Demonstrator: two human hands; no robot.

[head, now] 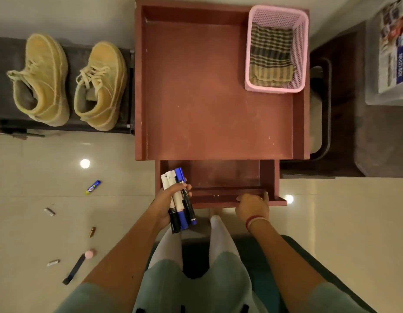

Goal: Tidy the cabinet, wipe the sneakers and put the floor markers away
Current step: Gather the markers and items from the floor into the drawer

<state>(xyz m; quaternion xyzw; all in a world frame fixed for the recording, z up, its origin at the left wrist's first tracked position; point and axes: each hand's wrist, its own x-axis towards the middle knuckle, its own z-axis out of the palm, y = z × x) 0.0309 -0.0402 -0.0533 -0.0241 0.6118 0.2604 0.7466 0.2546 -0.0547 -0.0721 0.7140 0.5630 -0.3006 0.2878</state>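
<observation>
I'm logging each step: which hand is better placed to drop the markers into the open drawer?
Left. The left hand grips the bundle of white, black and blue markers over the left end of the open reddish-brown wooden drawer; the right hand holds its front edge.

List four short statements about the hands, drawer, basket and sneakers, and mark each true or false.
1. The left hand grips a bunch of markers. True.
2. The drawer is closed. False: it is pulled out, and the right hand holds its front.
3. The basket holds a striped cloth. True.
4. The sneakers lie in the drawer. False: they stand on a dark rack left of the cabinet.
</observation>
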